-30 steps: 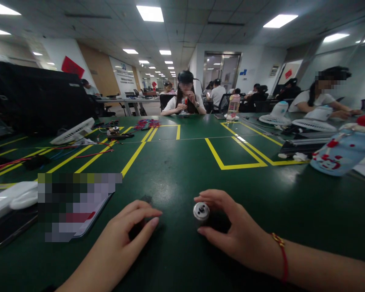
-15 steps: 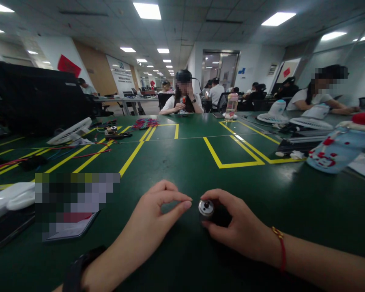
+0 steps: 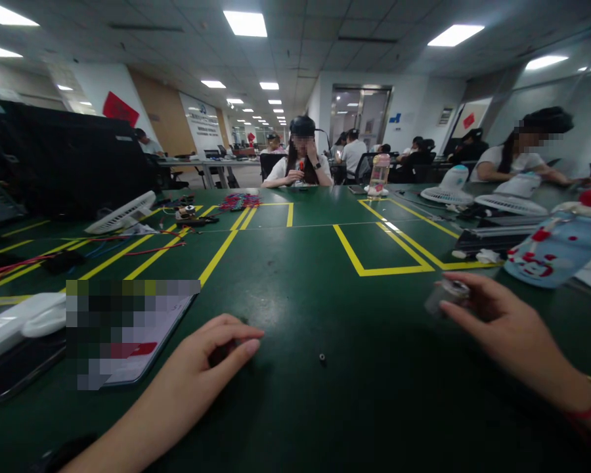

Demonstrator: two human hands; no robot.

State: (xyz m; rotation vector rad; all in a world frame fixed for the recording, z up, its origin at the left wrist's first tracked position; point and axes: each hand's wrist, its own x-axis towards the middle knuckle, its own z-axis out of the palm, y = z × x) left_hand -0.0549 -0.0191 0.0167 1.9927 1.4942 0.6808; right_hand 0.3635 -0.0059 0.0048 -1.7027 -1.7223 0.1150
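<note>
The left hand [image 3: 204,371] lies low on the green worktop [image 3: 295,309], its thumb and forefinger curled close around something small and dark that the fingers mostly hide; what it is cannot be told. The right hand [image 3: 502,328] is off to the right, raised a little above the surface, with its fingertips pinched on a small silver cylinder [image 3: 446,295], which shows blurred. Between the two hands, alone on the bare green, sits a tiny dark ring-shaped piece [image 3: 322,358], nearer the left hand and touching neither.

A phone [image 3: 128,341] lies just beside the left hand on its outer side, with a white case [image 3: 20,325] further left. Yellow tape lines [image 3: 374,266] mark off boxes across the middle of the worktop. A pale blue bottle with a red cap [image 3: 556,243] lies tilted behind the right hand. Red wires [image 3: 150,249] and a white fan [image 3: 121,213] are well away at the far left. A person in a white shirt [image 3: 300,167] sits across the worktop.
</note>
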